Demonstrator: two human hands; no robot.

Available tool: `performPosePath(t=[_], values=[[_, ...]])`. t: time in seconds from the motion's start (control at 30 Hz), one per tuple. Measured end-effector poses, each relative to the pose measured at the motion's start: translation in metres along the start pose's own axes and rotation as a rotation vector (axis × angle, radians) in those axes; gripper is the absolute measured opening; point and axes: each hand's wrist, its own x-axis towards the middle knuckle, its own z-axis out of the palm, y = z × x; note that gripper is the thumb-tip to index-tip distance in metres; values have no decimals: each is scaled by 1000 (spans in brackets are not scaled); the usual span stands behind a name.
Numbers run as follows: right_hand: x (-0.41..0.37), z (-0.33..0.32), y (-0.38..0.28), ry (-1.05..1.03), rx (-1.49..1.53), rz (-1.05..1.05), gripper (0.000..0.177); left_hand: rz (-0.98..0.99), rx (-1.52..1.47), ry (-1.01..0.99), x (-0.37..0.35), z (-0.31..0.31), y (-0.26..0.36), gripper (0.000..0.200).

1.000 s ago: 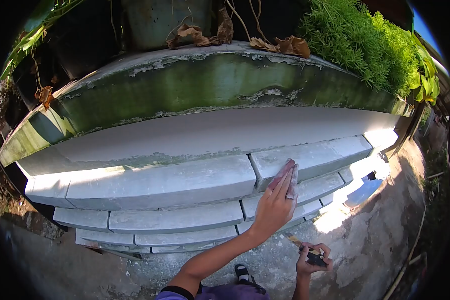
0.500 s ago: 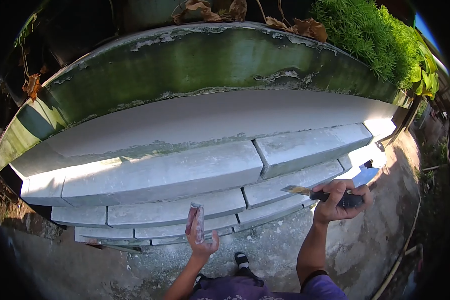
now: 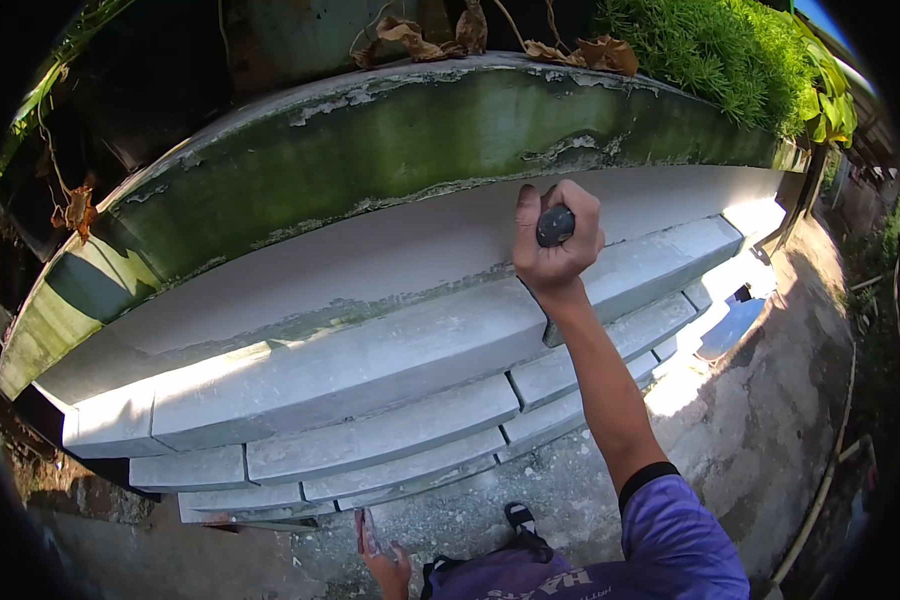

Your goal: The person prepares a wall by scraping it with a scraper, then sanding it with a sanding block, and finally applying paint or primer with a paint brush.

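My right hand [image 3: 562,250] is wrapped round the black handle [image 3: 555,226] of a scraper, its butt end facing me. The blade is hidden behind the fist, which overlaps the smooth pale wall band [image 3: 410,245] just under the green-stained concrete rim [image 3: 390,150]. Low in the view, near my body, my left hand [image 3: 392,574] grips a narrow reddish piece smeared with white [image 3: 367,532]. That piece points up toward the lowest layer of grey blocks [image 3: 400,482]; its kind I cannot tell.
Long grey blocks [image 3: 350,375] form stepped ledges below the wall, with dark gaps between them. Dry leaves [image 3: 410,38] and a bushy green plant [image 3: 715,60] top the rim. A blue thing [image 3: 735,328] lies beyond the steps at right, on the concrete floor [image 3: 760,440].
My right hand has moved up and left with the scraper, from over the lower blocks to the wall band. My left hand has dropped toward my body, still holding the reddish piece.
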Motion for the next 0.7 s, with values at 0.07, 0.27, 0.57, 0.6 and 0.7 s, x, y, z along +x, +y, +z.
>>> performPosePath(t=[0.07,0.27,0.57,0.6,0.7], values=[[-2,-8,6,-130,-145,18,30,-31,32,8,-5,-2,-9,65],[-2,-9,-1,41,-52,49,27,-92,102,27,-8,7,-28,59],[-2,-9,0,-53,-181,-3,24,-104,23,73,2,0,-7,57],[4,-13,-3,14,-220,-11,24,-102,35,67,0,1,-9,57],[8,-16,-10,308,197,174,22,-112,46,48,-7,1,-7,57]])
